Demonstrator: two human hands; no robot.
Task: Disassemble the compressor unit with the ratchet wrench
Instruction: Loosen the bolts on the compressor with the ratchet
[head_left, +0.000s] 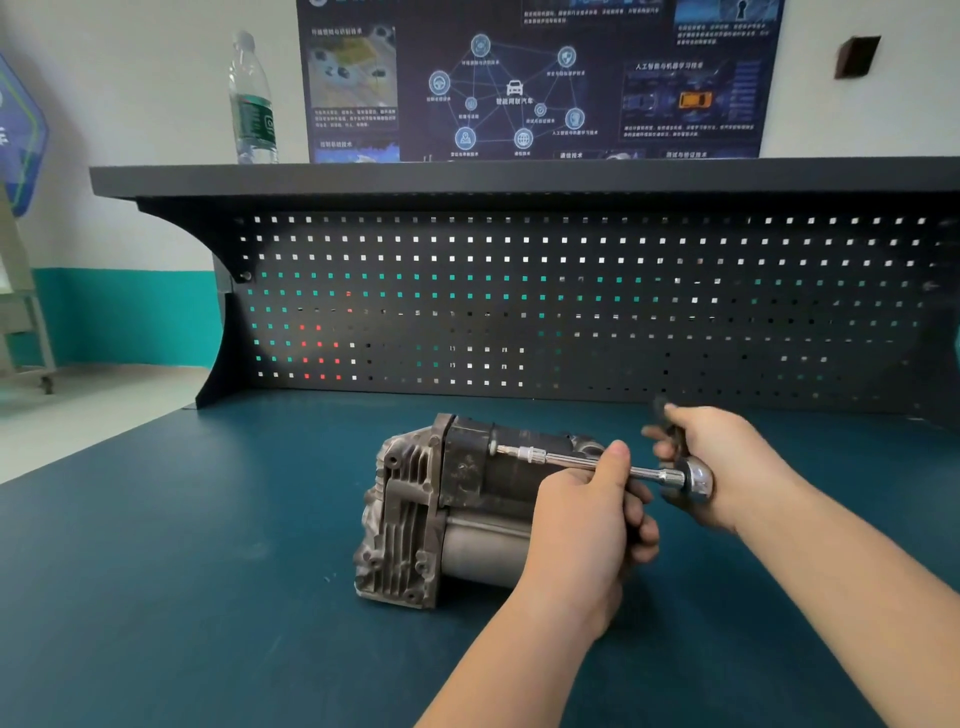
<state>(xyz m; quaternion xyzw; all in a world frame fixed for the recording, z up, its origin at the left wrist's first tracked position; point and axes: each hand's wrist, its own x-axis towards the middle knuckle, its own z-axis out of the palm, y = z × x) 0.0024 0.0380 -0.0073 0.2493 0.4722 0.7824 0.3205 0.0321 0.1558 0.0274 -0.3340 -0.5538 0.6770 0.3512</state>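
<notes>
Compressor unit (441, 509): grimy finned metal casting with smooth grey cylinder below.

We count one compressor unit (447, 509) on the counter (208, 571), one ratchet wrench (613, 462), two hands, left (587, 519) and right (727, 457), one water bottle (252, 98) on the shelf (467, 176), and one wall poster (535, 78).

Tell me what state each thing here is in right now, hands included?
Compressor: lying on its side on the bench, housing not yet apart.
Ratchet wrench: extension bar set against a bolt on the compressor.
Left hand: gripping the extension bar.
Right hand: gripping the wrench handle.
Water bottle: upright on the shelf, cap on.
Bench: carrying the compressor.
</notes>
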